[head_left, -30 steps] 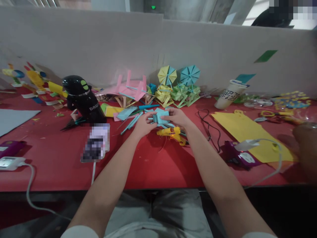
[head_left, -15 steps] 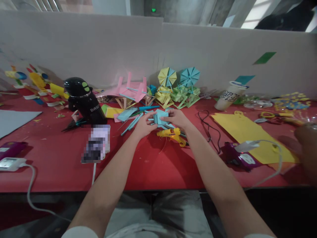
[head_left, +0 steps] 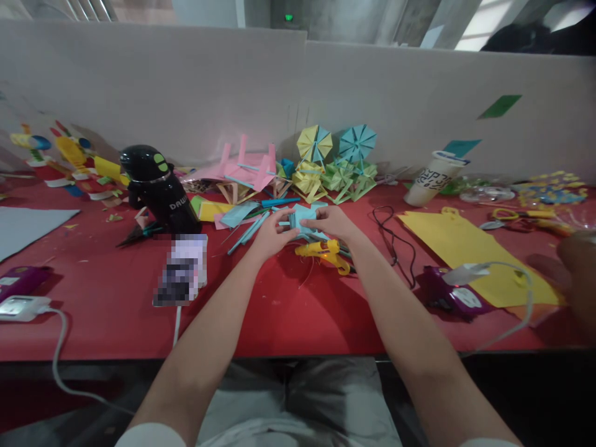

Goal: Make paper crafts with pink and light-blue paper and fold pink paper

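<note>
Between my two hands is a light blue folded-paper piece point(head_left: 304, 218) made of several strips and flat panels. My left hand point(head_left: 274, 234) is closed on its left side, thumb at the near edge. From the right, my right hand point(head_left: 333, 223) grips it with thumb and fingers. Just below the paper lies a yellow glue gun point(head_left: 321, 249) on the red table. Rolled blue paper sticks point(head_left: 250, 233) lie left of my left hand, near a flat blue paper sheet point(head_left: 238, 215).
Behind my hands stand folded paper umbrellas point(head_left: 357, 144) and a pink paper model point(head_left: 249, 166). A black bottle point(head_left: 156, 186) and a phone point(head_left: 182, 270) are at left. Yellow paper point(head_left: 465, 248), a cup point(head_left: 433, 180), a purple power socket point(head_left: 454, 295) and another person's hand point(head_left: 580, 273) are at right.
The blue paper piece is slightly turned between my fingers, with more of a panel showing at its upper right. Both hands stay in nearly the same place.
</note>
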A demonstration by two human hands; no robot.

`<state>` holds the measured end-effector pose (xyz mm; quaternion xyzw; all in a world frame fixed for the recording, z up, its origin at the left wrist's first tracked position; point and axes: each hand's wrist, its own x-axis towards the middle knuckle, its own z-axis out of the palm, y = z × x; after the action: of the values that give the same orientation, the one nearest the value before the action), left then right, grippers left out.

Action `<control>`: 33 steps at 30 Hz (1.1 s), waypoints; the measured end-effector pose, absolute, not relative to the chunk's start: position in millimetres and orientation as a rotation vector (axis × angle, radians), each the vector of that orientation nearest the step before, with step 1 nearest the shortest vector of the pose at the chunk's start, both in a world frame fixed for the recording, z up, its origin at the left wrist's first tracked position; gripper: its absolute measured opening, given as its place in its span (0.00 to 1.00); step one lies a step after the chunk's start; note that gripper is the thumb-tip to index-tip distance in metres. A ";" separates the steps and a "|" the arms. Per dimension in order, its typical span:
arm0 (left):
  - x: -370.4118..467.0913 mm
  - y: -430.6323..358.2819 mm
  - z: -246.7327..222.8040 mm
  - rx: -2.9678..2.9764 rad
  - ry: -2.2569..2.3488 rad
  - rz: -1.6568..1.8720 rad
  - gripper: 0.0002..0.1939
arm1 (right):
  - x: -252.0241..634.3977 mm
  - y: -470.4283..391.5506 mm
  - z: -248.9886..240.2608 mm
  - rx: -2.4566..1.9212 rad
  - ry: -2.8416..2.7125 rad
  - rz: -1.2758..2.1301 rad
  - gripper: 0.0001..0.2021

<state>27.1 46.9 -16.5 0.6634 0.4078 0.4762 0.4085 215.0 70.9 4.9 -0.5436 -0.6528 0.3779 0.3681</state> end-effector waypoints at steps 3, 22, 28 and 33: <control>26.5 46.7 -16.6 1.678 1.031 1.205 0.24 | 215.7 71.4 4.4 -1.439 -1.712 0.937 0.27; 25.6 54.7 -21.5 1.684 0.968 1.229 0.28 | 219.6 79.9 -4.2 -1.192 -1.789 0.835 0.26; 21.1 60.4 -26.6 1.805 0.960 1.284 0.20 | 221.6 78.2 -4.6 -0.980 -1.915 1.019 0.18; 17.2 61.0 -28.8 1.938 0.961 1.339 0.20 | 220.9 78.7 -8.7 -0.978 -1.861 1.057 0.15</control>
<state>17.2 61.0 -28.8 0.7281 0.3610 0.5030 0.2942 220.9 78.7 -8.7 -0.3839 -0.7303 0.4148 0.3838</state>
